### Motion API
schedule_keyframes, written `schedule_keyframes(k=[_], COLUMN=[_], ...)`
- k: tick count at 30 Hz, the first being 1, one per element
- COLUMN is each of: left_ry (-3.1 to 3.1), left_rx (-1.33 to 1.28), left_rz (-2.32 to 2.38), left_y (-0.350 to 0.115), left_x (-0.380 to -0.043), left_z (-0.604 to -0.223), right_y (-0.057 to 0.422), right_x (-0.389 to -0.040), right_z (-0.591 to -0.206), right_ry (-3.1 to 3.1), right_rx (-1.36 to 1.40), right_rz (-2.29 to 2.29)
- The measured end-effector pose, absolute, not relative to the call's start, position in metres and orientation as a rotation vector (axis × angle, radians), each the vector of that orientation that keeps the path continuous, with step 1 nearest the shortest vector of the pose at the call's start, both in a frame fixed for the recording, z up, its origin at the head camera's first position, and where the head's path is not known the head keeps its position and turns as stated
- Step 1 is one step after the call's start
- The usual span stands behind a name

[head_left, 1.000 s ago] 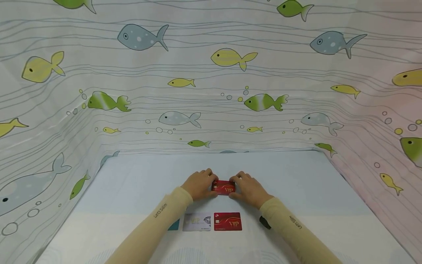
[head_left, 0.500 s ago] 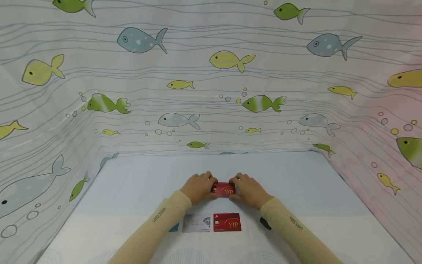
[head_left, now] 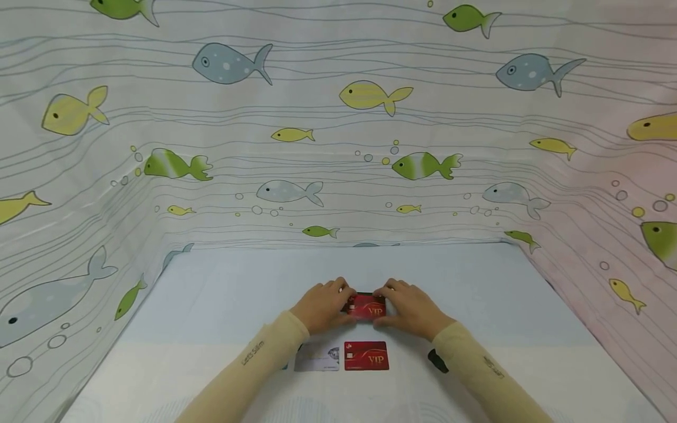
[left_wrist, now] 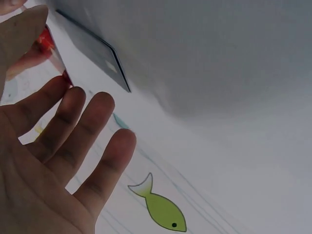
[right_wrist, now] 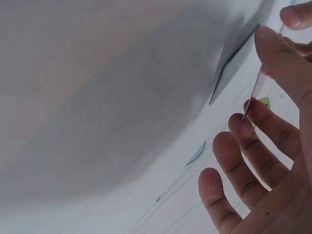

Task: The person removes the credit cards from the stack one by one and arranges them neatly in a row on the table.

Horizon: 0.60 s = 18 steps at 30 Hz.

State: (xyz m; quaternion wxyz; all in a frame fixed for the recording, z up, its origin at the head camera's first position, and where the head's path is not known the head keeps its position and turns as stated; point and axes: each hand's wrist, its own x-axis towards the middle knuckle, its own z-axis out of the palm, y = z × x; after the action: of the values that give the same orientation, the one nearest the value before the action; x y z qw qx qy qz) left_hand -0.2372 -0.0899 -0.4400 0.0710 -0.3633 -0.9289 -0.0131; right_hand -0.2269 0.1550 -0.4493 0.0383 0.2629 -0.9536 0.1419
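Both hands pinch a red VIP card in the head view: the left hand (head_left: pixel 322 306) at its left end, the right hand (head_left: pixel 415 308) at its right end. This held card (head_left: pixel 367 307) is raised a little. A black strip shows just behind its far edge. In the left wrist view, a dark-edged card (left_wrist: pixel 95 48) lies on the white surface, apart from the held red card (left_wrist: pixel 46 40). The right wrist view shows the held card nearly edge-on between thumb and fingertips. Parts of both its ends are covered by fingers.
Nearer the person lie a second red VIP card (head_left: pixel 367 356) and a silver card (head_left: pixel 317 357), side by side. A sliver of a teal card (head_left: pixel 285 368) shows by the left sleeve. Fish-patterned cloth walls (head_left: pixel 338 170) enclose the white tabletop (head_left: pixel 238 276).
The held red card has come up slightly and shifted a little to the right with both hands. A black strip now shows behind it. The cards in the near row lie where they were.
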Motion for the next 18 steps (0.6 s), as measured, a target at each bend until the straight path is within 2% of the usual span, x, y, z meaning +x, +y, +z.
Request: schedule_keyframes(k=[18], left_ry=[-2.744], left_rx=[-1.156], left_rz=[-0.243], left_y=[-0.078], left_x=[-0.216], left_z=[-0.433], right_y=[0.187], right_x=[-0.198], right_z=[-0.436], right_ry=[-2.83], right_rx=[0.911], right_rz=[0.452])
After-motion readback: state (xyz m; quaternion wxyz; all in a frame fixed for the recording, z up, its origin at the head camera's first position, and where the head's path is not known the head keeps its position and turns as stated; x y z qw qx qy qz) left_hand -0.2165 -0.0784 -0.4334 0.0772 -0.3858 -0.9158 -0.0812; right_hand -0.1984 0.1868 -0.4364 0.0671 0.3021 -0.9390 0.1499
